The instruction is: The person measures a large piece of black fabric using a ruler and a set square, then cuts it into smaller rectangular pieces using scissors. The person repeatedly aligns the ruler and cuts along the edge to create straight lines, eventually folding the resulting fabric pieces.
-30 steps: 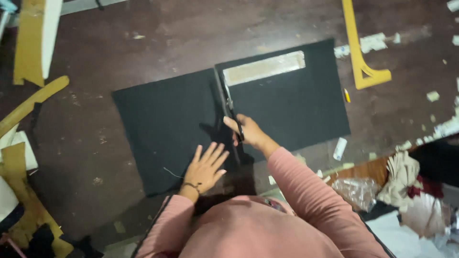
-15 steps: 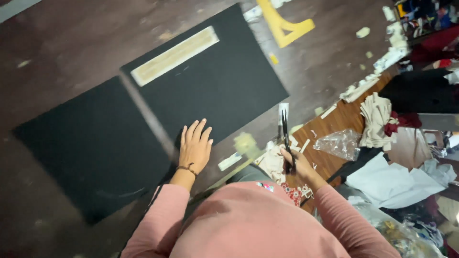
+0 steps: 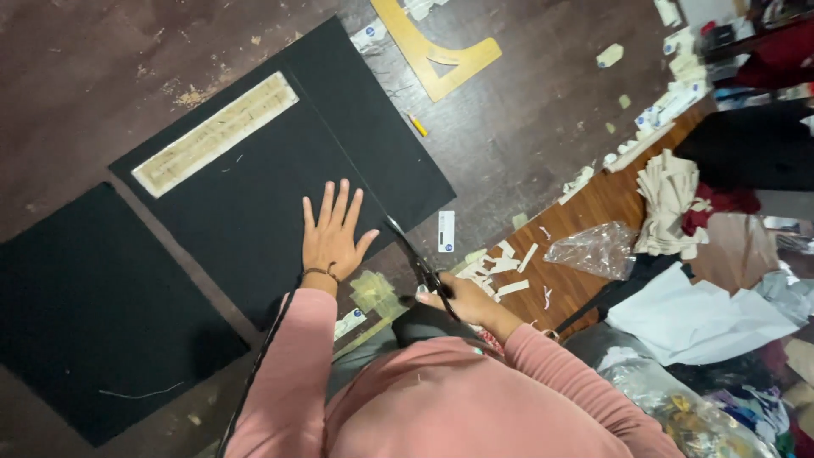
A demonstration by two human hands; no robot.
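With the left hand [image 3: 332, 236] spread flat to pin the larger black fabric piece [image 3: 280, 182] against the dark floor [image 3: 526, 127], the right hand [image 3: 462, 298] is clamped around the scissors [image 3: 413, 259], blades at the fabric's near edge so it can't slide.

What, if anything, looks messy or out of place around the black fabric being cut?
Pale paper scraps lie scattered beside the scissors in the right hand. A loose thread trails over the separate black piece. The left hand lies flat on the black fabric.
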